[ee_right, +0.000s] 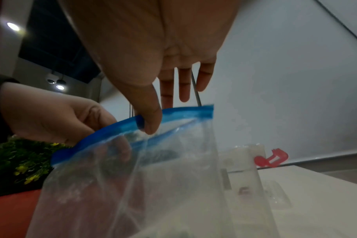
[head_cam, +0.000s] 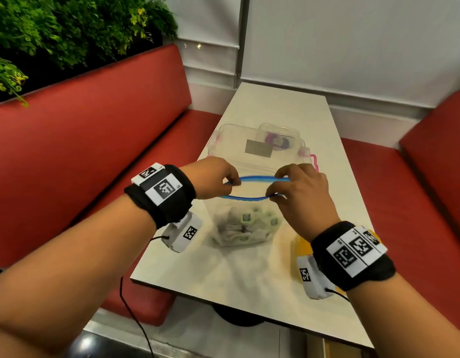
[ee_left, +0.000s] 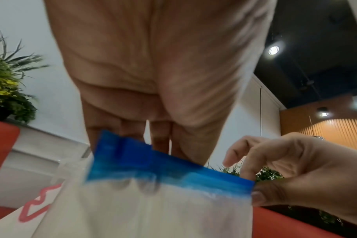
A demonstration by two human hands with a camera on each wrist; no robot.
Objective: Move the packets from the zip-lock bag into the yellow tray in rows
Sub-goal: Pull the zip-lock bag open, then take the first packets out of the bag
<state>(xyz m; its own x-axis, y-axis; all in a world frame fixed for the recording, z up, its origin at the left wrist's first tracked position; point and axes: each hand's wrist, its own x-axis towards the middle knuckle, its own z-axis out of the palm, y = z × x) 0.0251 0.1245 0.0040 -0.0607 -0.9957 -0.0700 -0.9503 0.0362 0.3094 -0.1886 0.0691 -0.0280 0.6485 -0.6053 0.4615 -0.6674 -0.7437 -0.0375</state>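
Observation:
A clear zip-lock bag (head_cam: pixel 245 218) with a blue seal strip (head_cam: pixel 257 180) stands on the table, its mouth pulled apart. Several pale green packets (head_cam: pixel 247 218) lie heaped in its bottom. My left hand (head_cam: pixel 213 178) pinches the left end of the strip (ee_left: pixel 132 161). My right hand (head_cam: pixel 298 188) pinches the near lip at the right end; the thumb (ee_right: pixel 151 119) presses on the strip (ee_right: pixel 185 111). The yellow tray (head_cam: pixel 300 248) shows only as a sliver at the table's right, mostly hidden behind my right wrist.
A clear plastic box (head_cam: pixel 257 148) with pink latches (ee_right: pixel 271 159) sits just beyond the bag on the beige table (head_cam: pixel 223 275). Red bench seats (head_cam: pixel 82 140) flank the table on both sides. Green plants stand behind the left bench.

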